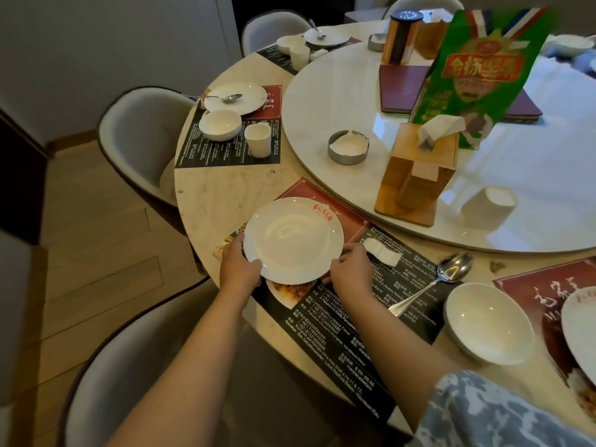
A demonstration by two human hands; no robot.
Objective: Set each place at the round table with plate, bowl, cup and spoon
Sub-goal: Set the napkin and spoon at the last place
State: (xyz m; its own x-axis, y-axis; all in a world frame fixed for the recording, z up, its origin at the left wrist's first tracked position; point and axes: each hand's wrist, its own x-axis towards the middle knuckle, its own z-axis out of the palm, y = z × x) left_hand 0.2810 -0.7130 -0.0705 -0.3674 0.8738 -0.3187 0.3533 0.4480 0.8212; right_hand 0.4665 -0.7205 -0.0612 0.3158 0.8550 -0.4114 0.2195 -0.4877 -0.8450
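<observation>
A white plate (293,240) with a red mark on its far rim is over the near placemat (348,321). My left hand (238,264) grips its left rim and my right hand (350,269) grips its right rim. To the right on the same mat lie a metal spoon (435,282), a white spoon rest (382,251) and a white bowl (488,322). A white cup (488,206) stands on the white turntable (322,101). The place at the left has a plate (235,98) with a spoon, a bowl (220,124) and a cup (257,139).
A wooden tissue box (419,175), a metal ashtray (348,146), a green bag (480,69) and a dark menu (401,88) sit on the turntable. Grey chairs (135,140) ring the table. Another set place (309,40) is at the far side, and a plate edge (580,327) is at right.
</observation>
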